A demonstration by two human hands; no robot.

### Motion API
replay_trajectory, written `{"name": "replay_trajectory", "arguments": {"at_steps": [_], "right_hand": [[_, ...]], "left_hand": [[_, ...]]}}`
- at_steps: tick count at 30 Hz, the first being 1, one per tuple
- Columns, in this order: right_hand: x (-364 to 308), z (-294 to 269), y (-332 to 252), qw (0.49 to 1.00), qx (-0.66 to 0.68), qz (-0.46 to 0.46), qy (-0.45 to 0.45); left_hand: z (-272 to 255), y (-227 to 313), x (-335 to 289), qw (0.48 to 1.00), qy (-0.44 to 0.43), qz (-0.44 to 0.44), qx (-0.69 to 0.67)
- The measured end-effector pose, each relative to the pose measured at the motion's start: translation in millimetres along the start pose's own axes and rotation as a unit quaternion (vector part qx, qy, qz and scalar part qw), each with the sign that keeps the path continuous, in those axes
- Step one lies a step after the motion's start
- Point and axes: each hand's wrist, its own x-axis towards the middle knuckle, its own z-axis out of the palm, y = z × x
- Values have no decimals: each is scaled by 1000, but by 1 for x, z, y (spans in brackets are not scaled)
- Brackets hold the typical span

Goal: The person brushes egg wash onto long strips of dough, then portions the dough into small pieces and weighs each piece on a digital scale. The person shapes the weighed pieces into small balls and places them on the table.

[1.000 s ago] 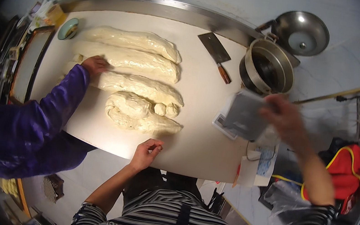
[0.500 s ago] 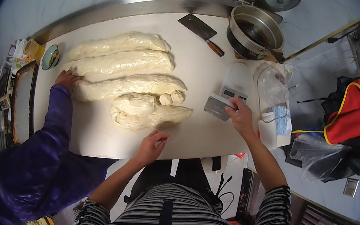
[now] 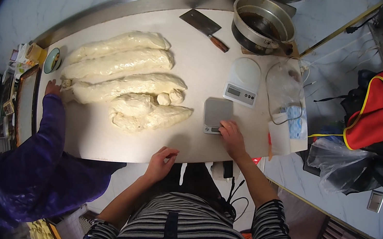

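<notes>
From here I see glossy, smooth dough (image 3: 118, 64) on the smooth bench (image 3: 100, 141). Nearer the front edge, the scale (image 3: 218, 112) looks matt metal on top; toward the far edge, the cleaver (image 3: 200, 21) joins dull metal to wood.

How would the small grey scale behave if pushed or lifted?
The grey scale would probably slide rather than tip, lying low and flat on the table. Its straight edges suggest a stiff body that should not sag. Being small and thin, it is likely fairly light.

Gap btwn dough (image 3: 133, 84) & gray scale (image 3: 218, 113), cleaver (image 3: 201, 22) at far end.
</notes>
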Motion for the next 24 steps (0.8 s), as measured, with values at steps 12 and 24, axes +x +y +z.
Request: {"name": "replay_trajectory", "arguments": {"at_steps": [12, 24], "right_hand": [[-58, -1, 19, 985, 78, 151, 13], [-42, -12, 9, 991, -21, 122, -48]], "left_hand": [[43, 3, 9, 999, -2, -38, 15], [52, -3, 14, 995, -14, -99, 21]]}}
